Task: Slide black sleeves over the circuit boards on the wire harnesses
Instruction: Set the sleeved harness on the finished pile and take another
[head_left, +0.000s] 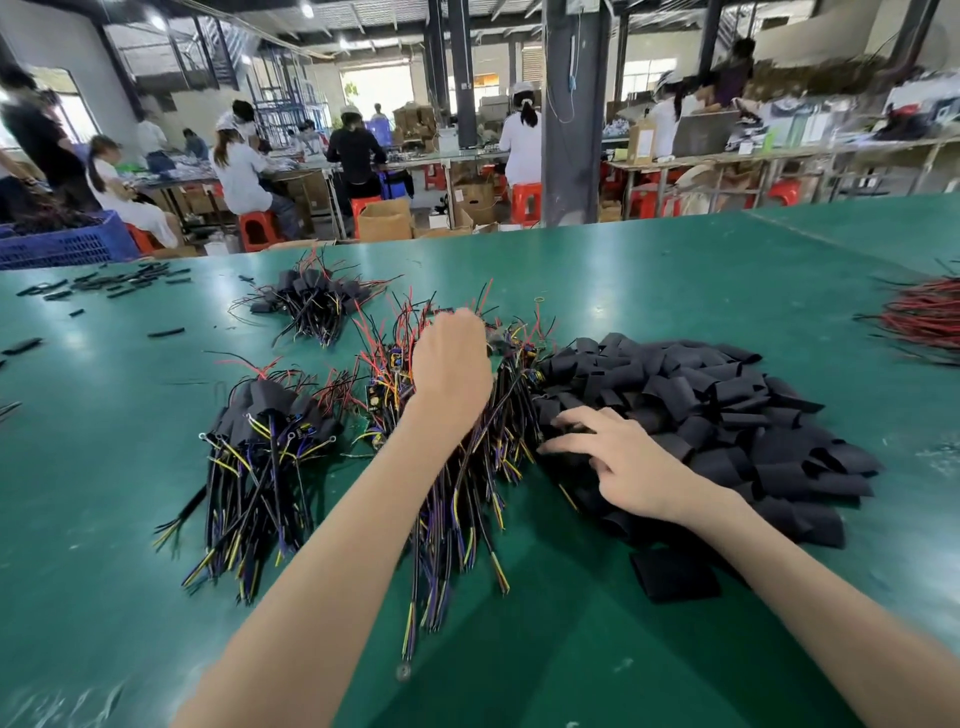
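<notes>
Left hand: centre, fingers curled into harnesses, grip cannot tell.
Right hand: fingers spread on black sleeves.

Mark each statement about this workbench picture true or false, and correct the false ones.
1. The table is green. True.
2. The right hand rests on the heap of loose black sleeves. True.
3. The left hand lies flat on bare table. False: it reaches into the middle pile of unsleeved harnesses.
4. The red wires lie at the table's left edge. False: they lie at its far right.
5. A bundle of sleeved harnesses lies to the left of the left arm. True.
</notes>
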